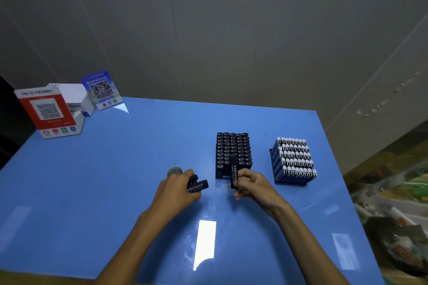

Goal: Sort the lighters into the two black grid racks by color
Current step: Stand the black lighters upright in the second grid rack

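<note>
Black lighters held in both hands before the nearly full racks.

The right hand (251,183) is closed around one upright black lighter (234,174) just before the black-lighter rack (232,154); the left hand (179,186) is curled round further black lighters (196,186). These are judged light, rigid and smooth, best pinched mid-body. The blue-lighter rack (294,161) is set to the right on the glossy blue desk (115,180), under grey walls.
</note>
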`<state>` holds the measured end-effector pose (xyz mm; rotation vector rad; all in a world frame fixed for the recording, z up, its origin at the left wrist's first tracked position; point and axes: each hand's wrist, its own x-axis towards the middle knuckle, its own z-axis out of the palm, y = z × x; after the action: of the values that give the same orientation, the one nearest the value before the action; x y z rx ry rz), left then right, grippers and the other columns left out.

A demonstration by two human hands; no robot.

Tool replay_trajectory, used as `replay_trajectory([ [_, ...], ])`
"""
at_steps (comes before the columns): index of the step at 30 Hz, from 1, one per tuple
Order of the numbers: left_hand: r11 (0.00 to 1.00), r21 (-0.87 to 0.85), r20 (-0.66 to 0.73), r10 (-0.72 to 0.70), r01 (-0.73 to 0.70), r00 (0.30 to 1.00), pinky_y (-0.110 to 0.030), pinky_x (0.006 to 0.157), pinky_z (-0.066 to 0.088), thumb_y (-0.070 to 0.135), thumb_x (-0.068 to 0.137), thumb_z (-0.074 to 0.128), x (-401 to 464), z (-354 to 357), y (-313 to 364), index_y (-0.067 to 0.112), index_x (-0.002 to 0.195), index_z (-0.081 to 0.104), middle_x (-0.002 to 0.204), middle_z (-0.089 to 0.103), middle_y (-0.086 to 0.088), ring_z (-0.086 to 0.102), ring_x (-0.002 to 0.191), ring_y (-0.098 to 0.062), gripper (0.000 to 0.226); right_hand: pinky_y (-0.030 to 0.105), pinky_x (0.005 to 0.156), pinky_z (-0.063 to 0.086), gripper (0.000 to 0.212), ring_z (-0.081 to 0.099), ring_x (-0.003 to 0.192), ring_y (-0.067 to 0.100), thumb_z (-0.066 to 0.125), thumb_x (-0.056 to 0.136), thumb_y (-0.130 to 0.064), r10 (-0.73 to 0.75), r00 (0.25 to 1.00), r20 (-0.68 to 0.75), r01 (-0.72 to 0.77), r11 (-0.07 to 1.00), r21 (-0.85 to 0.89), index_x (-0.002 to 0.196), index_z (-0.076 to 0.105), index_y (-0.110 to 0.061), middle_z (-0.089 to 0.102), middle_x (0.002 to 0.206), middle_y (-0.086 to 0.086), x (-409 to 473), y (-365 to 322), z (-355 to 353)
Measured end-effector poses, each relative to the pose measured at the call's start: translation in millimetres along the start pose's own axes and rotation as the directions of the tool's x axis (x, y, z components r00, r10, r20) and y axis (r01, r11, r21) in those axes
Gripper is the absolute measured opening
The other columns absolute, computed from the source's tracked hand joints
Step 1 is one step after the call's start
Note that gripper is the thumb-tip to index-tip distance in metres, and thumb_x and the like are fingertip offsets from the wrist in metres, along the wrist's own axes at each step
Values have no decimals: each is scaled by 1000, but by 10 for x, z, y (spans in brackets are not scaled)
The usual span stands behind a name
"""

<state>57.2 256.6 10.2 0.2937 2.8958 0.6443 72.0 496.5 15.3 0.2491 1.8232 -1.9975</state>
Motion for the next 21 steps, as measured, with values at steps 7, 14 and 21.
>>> replay_trajectory([
  [7,1000,-13,13,-3,3,1000,-27,58,35,33,77,63,11,34,-7,30,78,41,88,50,1,55,72,-22,22,32,67,54,23,62,60,22,64,87,4,-24,998,54,28,997,-69,107,61,-6,68,78,10,-13,-11,25],
  [14,1000,9,11,-8,8,1000,-26,56,31,34,77,63,18,28,-30,29,79,42,90,49,1,55,70,-21,22,32,63,56,20,65,60,23,66,89,-7,-69,996,-48,61,987,-152,78,50,-4,68,71,15,57,14,12],
  [21,1000,4,17,-11,11,1000,-27,58,33,33,77,62,5,15,-66,30,79,41,90,49,3,57,69,-22,22,31,68,56,14,67,60,18,72,85,-9,-246,954,-169,157,895,-419,86,60,-1,70,69,13,200,109,-81],
])
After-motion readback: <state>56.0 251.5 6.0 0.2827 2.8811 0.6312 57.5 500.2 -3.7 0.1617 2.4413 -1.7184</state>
